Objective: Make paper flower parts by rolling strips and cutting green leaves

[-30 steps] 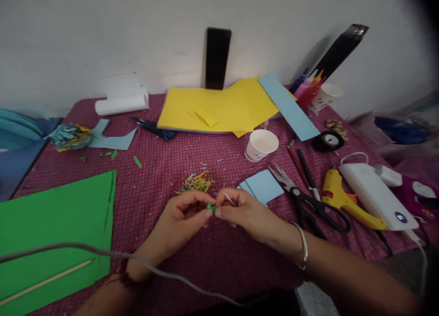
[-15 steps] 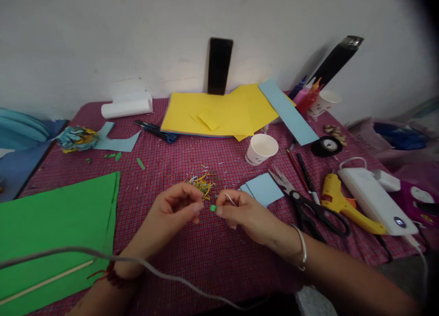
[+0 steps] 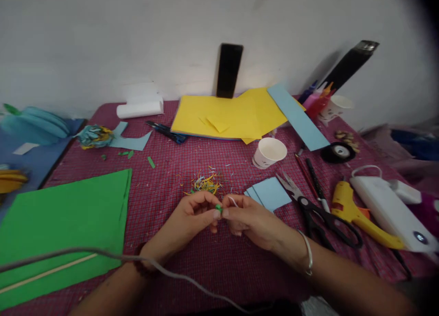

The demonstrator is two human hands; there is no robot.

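Note:
Between my two hands, at the fingertips, sits a tiny green paper piece [image 3: 218,207], curled or folded. My left hand [image 3: 196,214] pinches it from the left with thumb and forefinger. From the other side my right hand [image 3: 247,216] pinches it too, and a thin white strip [image 3: 232,200] sticks up between the fingers of that hand. Just beyond my fingers lies a heap of yellow, white and green paper shreds [image 3: 206,183]. Light blue paper squares [image 3: 270,193] lie close to my right hand.
Green sheets [image 3: 68,215] with a thin stick cover the left side. Scissors [image 3: 318,215], a yellow glue gun [image 3: 360,215] and a white power bank [image 3: 387,211] lie at right. A paper cup [image 3: 270,152] stands behind the squares. A grey cable [image 3: 154,263] crosses the foreground.
My left hand has moved right to meet my right hand, and its fingertips now touch the green paper piece that my right hand held alone. The whole view has shifted slightly.

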